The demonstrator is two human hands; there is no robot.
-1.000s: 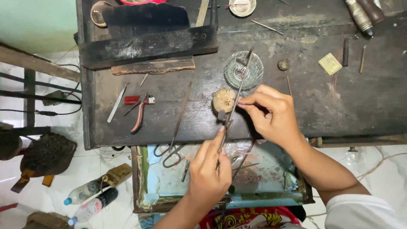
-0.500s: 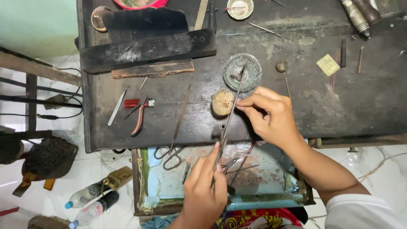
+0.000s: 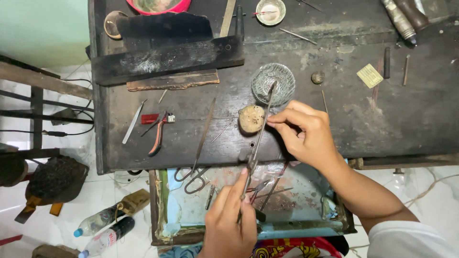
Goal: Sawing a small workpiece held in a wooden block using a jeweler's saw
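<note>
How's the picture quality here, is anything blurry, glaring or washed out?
Head view: sharp on the left hand and the long tweezers it holds; right hand in focus too. Soft, even light, no hard shadows on the dark workbench. The white floor at right is washed out; mild glare on the glass dish.

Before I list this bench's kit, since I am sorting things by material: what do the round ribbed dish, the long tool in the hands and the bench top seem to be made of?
The round dish looks like clear glass: ribbed, see-through. The long thin tool, gripped by the left hand and steadied by the right hand, looks like dull grey metal, perhaps steel. The bench top seems dark, worn wood, scuffed and stained.
</note>
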